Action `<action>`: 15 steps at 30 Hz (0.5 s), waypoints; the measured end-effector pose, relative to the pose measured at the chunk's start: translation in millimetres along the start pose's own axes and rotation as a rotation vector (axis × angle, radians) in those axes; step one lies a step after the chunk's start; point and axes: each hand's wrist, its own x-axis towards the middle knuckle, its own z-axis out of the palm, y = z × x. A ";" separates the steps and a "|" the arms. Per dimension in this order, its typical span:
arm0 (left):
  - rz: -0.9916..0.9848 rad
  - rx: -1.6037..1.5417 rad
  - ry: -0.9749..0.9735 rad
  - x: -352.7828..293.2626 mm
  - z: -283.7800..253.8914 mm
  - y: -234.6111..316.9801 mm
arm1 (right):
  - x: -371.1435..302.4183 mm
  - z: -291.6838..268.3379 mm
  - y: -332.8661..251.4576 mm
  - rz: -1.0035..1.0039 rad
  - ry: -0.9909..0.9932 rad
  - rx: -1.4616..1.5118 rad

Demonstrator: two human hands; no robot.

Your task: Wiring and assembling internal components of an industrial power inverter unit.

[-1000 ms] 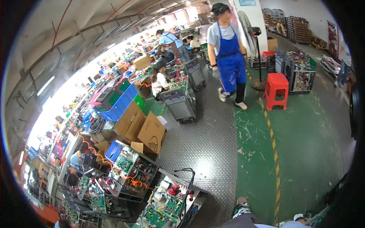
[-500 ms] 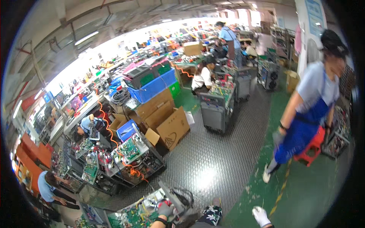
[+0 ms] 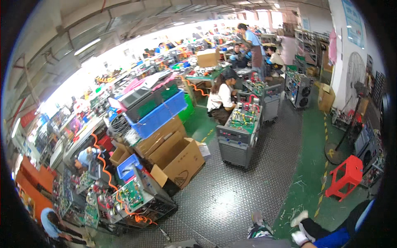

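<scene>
My right hand (image 3: 299, 237), in a white glove, hangs low at the lower edge. Its fingers look loosely bent and apart, with nothing visible in them. Close by are the dark trousers and white shoe (image 3: 299, 218) of a person in blue, who is cut off at the lower right. My left hand is out of view. Between the hands' sides, my shoe (image 3: 257, 218) points forward on the metal floor. At the bottom edge, a grey machine part (image 3: 182, 244) shows only in a sliver.
An opened grey machine (image 3: 237, 142) on the walkway has a crouching person (image 3: 222, 99) beside it. Left stand cardboard boxes (image 3: 182, 163), a blue crate (image 3: 159, 115) and machines with green boards (image 3: 134, 194). Right are a red stool (image 3: 346, 177) and a standing fan (image 3: 337, 151).
The view has shifted forward and right. My left hand and the machine under it have left the picture. The person in the blue apron has moved down to the lower right, uncovering the stool.
</scene>
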 end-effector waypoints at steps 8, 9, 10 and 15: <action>0.097 -0.002 -0.013 90.8 10.9 103.5 | 284.3 -195.8 -5.4 0.315 0.040 0.723; 0.201 0.107 -0.035 103.7 9.4 112.4 | 308.7 -218.3 -0.2 0.309 0.067 0.701; 0.306 0.209 -0.046 117.5 6.9 123.6 | 330.8 -237.7 10.7 0.291 0.058 0.706; -0.071 -0.147 0.072 149.4 -34.0 183.6 | 430.1 -278.7 67.6 0.528 0.010 0.786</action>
